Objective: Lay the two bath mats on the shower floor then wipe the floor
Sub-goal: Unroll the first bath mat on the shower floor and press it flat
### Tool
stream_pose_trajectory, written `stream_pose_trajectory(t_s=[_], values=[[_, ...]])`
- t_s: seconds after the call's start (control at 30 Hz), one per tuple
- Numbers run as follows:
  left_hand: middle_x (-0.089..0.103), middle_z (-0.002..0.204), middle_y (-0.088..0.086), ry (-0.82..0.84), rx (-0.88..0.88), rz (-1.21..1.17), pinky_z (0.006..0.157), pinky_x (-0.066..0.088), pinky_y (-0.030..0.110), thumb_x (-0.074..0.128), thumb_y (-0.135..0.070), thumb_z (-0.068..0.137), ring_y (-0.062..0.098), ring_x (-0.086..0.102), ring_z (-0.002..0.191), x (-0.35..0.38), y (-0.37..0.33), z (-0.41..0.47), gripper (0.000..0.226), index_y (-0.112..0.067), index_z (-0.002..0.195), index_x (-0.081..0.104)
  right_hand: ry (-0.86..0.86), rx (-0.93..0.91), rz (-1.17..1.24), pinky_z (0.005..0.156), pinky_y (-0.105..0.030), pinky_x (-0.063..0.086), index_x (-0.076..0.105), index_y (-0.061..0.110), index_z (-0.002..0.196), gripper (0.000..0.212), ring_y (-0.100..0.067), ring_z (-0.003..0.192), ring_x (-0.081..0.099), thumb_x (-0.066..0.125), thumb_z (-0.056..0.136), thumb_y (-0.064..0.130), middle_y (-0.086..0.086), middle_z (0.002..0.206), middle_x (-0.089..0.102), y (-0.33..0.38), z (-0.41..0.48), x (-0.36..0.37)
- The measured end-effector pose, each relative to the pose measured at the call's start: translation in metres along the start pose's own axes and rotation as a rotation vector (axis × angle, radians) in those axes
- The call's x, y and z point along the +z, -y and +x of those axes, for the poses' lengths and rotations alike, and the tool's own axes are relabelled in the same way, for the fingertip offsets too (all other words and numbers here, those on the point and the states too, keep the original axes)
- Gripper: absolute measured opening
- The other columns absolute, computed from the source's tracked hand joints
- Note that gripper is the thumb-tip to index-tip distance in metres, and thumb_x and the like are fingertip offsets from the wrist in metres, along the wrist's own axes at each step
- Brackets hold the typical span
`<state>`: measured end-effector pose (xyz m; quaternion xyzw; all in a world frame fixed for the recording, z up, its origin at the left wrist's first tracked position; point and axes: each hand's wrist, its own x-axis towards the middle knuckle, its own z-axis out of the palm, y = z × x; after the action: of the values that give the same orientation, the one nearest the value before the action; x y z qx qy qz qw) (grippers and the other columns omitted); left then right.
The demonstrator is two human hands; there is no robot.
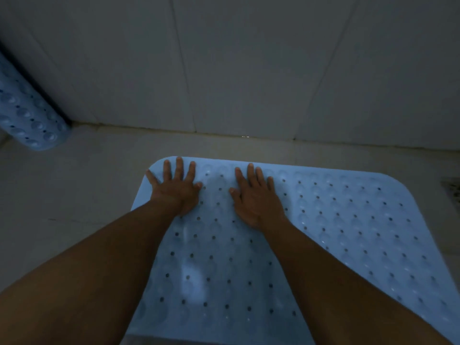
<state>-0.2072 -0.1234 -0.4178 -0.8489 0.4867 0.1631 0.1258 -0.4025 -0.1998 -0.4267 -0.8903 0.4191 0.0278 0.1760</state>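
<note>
A pale blue bath mat (348, 220) with rows of small holes lies flat on the tiled shower floor (62, 195), filling the middle and right of the view. My left hand (175, 188) rests palm down with fingers spread on the mat's far left corner. My right hand (256, 195) presses flat on the mat just to the right of it, fingers apart. Neither hand holds anything. A second blue mat (27, 110), rolled up with its suction cups outward, leans in the far left corner against the wall.
A tiled wall (249, 70) rises right behind the mat, with a dark grout joint along its foot. A metal floor drain (451, 190) shows at the right edge beside the mat. Bare floor tiles lie left of the flat mat.
</note>
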Motion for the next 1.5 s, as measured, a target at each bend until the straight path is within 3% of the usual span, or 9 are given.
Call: stream_pose_trajectory(t_s=[0.17,0.33,0.5,0.6,0.77,1.07,1.5], values=[[-0.007,0.167,0.009,-0.204,0.163,-0.062,0.115,-0.008,0.068,0.01,-0.055,0.102,0.032,-0.01,0.153,0.004,-0.076,-0.022,0.064,-0.029,0.158,-0.005,-0.1,0.13,-0.054,0.121,-0.056,-0.001,0.008,0.024,0.159,0.061,-0.027,0.153,-0.004,0.022,0.104,0.047,-0.01,0.166,0.001,-0.067,-0.028,-0.014],[-0.003,0.167,0.007,-0.225,0.277,-0.154,0.114,-0.007,0.069,0.01,-0.059,0.1,0.031,-0.009,0.153,0.01,-0.172,-0.023,0.062,-0.037,0.157,0.001,-0.082,0.27,-0.113,0.119,-0.059,-0.003,0.003,0.028,0.159,0.063,-0.028,0.152,-0.007,0.017,0.103,0.054,-0.01,0.167,-0.002,-0.146,-0.049,-0.033],[0.0,0.167,0.006,-0.286,0.287,-0.125,0.112,-0.005,0.071,0.013,-0.062,0.099,0.034,-0.007,0.152,0.025,-0.224,-0.022,0.06,-0.044,0.156,0.004,-0.062,0.377,-0.118,0.114,-0.067,-0.01,-0.003,0.044,0.155,0.062,-0.029,0.152,-0.014,0.009,0.098,0.065,-0.005,0.167,-0.008,-0.201,-0.056,-0.04],[0.002,0.168,0.004,-0.326,0.243,-0.125,0.114,-0.003,0.069,0.013,-0.062,0.1,0.033,-0.004,0.153,0.034,-0.229,-0.02,0.059,-0.046,0.156,0.004,-0.112,0.362,-0.117,0.114,-0.069,-0.007,-0.003,0.047,0.154,0.061,-0.027,0.152,-0.01,0.007,0.097,0.066,-0.004,0.167,-0.006,-0.208,-0.058,-0.031],[-0.012,0.167,0.0,-0.245,0.219,-0.098,0.115,-0.006,0.067,0.002,-0.065,0.096,0.029,-0.015,0.152,0.03,-0.231,-0.02,0.061,-0.048,0.153,-0.012,-0.112,0.344,-0.104,0.112,-0.07,-0.008,-0.009,0.049,0.153,0.057,-0.027,0.152,-0.01,0.005,0.1,0.062,-0.001,0.167,-0.008,-0.21,-0.06,-0.029],[-0.018,0.165,0.001,-0.205,0.221,-0.068,0.116,-0.005,0.066,-0.001,-0.067,0.095,0.03,-0.02,0.151,0.026,-0.232,-0.02,0.061,-0.049,0.15,-0.019,-0.095,0.366,-0.066,0.112,-0.069,-0.012,-0.008,0.051,0.152,0.053,-0.026,0.152,-0.013,0.007,0.102,0.056,0.001,0.167,-0.01,-0.211,-0.056,-0.028],[-0.014,0.166,0.001,-0.21,0.234,-0.075,0.114,-0.009,0.068,0.002,-0.066,0.096,0.03,-0.016,0.151,0.029,-0.232,-0.02,0.061,-0.048,0.152,-0.014,-0.106,0.367,-0.087,0.11,-0.072,-0.012,-0.004,0.048,0.154,0.054,-0.028,0.152,-0.012,0.007,0.102,0.056,-0.004,0.167,-0.009,-0.208,-0.058,-0.028]])
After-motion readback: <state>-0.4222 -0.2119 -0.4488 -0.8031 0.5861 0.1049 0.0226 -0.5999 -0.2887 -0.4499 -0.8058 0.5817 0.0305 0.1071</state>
